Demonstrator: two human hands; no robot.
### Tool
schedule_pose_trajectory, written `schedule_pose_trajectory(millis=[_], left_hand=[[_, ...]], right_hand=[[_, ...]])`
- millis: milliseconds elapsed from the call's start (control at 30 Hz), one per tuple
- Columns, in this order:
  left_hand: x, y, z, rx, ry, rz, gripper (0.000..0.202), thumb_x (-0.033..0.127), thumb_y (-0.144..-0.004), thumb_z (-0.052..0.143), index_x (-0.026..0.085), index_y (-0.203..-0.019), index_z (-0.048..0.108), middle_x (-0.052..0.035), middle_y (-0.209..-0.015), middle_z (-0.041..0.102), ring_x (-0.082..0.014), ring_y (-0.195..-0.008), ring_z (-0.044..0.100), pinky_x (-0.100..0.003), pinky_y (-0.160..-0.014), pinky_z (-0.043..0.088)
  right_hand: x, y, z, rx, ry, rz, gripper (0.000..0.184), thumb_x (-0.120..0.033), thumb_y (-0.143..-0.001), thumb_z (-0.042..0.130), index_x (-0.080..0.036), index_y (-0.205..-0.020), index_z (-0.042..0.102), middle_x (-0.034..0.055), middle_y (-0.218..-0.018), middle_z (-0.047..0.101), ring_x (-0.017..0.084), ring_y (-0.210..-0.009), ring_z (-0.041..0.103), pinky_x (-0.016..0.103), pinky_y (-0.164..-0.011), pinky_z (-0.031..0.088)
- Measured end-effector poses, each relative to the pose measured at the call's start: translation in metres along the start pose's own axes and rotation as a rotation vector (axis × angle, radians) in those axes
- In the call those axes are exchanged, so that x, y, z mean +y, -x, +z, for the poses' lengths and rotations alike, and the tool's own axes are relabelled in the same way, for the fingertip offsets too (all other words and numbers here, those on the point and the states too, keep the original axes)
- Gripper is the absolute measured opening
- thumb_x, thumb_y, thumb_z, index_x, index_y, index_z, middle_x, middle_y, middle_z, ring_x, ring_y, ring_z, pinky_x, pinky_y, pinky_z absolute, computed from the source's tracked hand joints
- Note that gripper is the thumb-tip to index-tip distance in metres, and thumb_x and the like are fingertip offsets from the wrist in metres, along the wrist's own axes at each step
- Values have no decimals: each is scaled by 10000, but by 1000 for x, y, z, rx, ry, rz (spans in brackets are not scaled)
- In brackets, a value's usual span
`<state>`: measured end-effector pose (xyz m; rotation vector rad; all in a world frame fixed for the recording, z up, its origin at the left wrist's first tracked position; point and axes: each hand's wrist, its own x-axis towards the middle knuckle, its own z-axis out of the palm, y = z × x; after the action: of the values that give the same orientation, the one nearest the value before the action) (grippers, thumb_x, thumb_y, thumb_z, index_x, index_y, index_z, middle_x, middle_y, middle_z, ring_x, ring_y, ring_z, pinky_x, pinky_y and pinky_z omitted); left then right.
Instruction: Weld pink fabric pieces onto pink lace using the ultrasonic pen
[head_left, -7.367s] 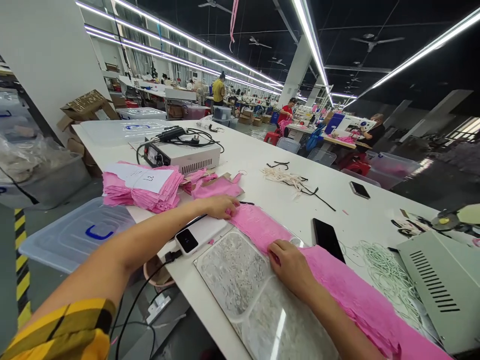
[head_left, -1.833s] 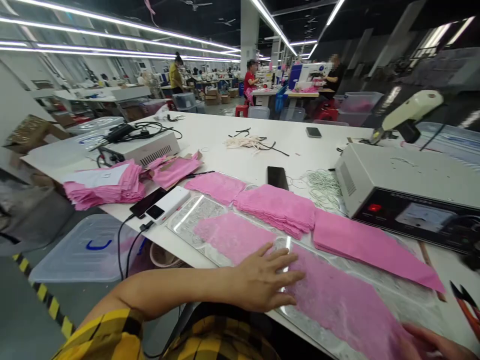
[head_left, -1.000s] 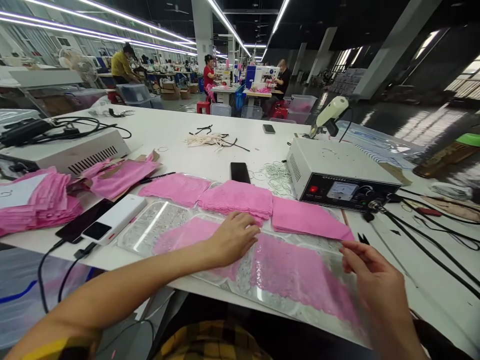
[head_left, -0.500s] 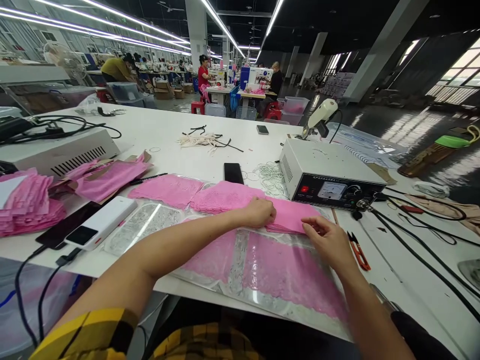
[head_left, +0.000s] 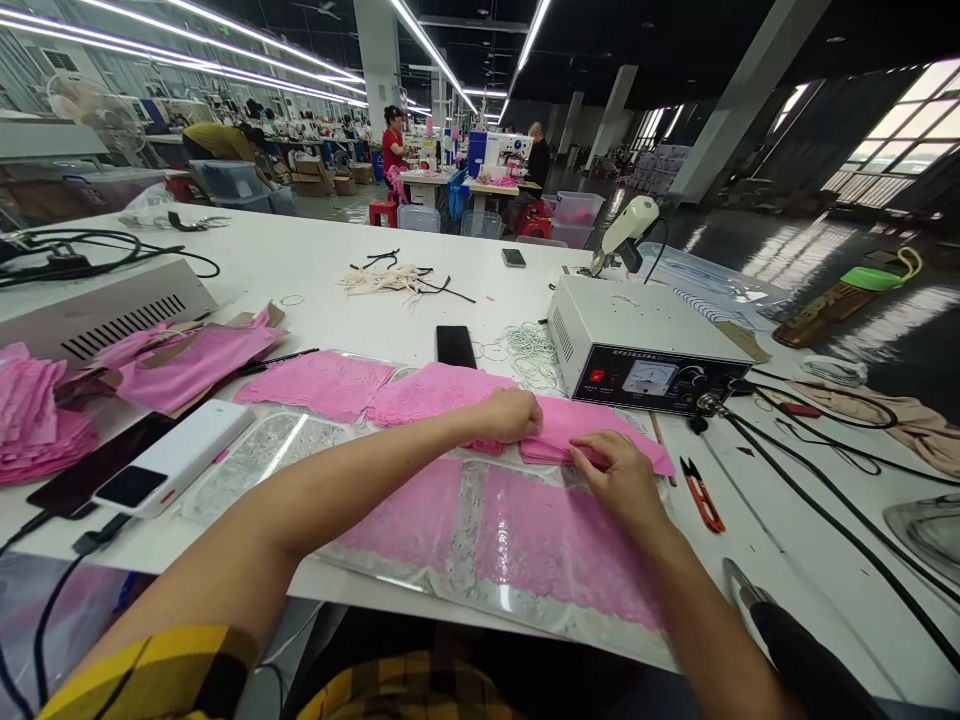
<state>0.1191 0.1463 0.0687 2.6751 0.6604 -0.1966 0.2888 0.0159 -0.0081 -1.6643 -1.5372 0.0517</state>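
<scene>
A flat pile of smooth pink fabric pieces lies in front of a grey machine box. My left hand is curled on the pile's left edge. My right hand pinches the top piece at its near edge. Closer to me, a long pink lace strip lies spread on a clear plastic sheet. Two more pink lace piles sit to the left of my hands.
Red snips lie right of my hand, among black cables. A black phone, white elastic loops, a white power bank, another machine box and a pink stack share the white table. Other people work at far tables.
My view swung right along the table. Both hands left the lace strip and came together on the smooth pink pile; the right hand now pinches its top piece.
</scene>
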Motion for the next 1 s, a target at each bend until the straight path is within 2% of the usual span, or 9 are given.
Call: schedule_pose_trajectory(millis=[333,433,567,633,700,767,900,1000], left_hand=[[-2,1,-1,30,-10,19,299,359,-976,600,139,-1178,614,-77,-1147,640,-205,-971,653,-388,-833,571],[7,1,3,107,-57,11,302,406,-963,607,136,-1098,637,-69,-1081,655,-207,-971,645,-416,-881,537],[24,0,17,261,-148,27,415,513,-864,682,143,-1049,649,-110,-1079,656,-285,-1060,599,-471,-971,432],[29,-2,26,320,-191,48,335,429,-883,667,131,-1038,654,-140,-1095,650,-305,-1075,583,-465,-966,406],[29,-3,31,365,-222,67,189,278,-932,589,120,-1003,664,-156,-1079,651,-298,-1061,580,-449,-946,393],[25,-3,33,398,-237,80,178,175,-956,505,118,-963,674,-154,-1027,658,-280,-1020,586,-430,-914,391],[17,1,27,430,-237,97,273,174,-991,450,131,-877,694,-113,-945,668,-236,-916,594,-387,-854,393],[13,7,20,442,-222,120,308,171,-1003,440,146,-853,709,-78,-897,667,-200,-857,592,-349,-812,390]], right_hand=[[4,2,7,21,43,-33,238,-386,-873,536,-234,-773,689,53,-817,701,208,-794,626,354,-731,489],[3,2,7,34,49,-37,246,-387,-884,528,-231,-777,685,53,-814,695,205,-792,619,347,-725,481],[2,1,7,51,64,-50,267,-393,-896,517,-224,-766,678,53,-794,682,200,-768,602,334,-701,469],[2,1,7,57,79,-61,275,-390,-903,509,-221,-761,673,52,-788,679,196,-758,597,332,-703,469],[3,1,6,63,99,-70,270,-377,-910,503,-219,-771,673,52,-802,683,194,-769,599,334,-719,473],[3,2,5,74,127,-73,250,-360,-909,506,-220,-795,679,54,-830,689,200,-798,603,343,-746,480],[9,2,1,121,215,-62,183,-322,-855,553,-220,-891,701,70,-924,697,240,-899,588,392,-816,480],[15,4,-9,169,292,-44,186,-259,-823,542,-216,-906,703,77,-921,688,256,-899,564,418,-820,469]])
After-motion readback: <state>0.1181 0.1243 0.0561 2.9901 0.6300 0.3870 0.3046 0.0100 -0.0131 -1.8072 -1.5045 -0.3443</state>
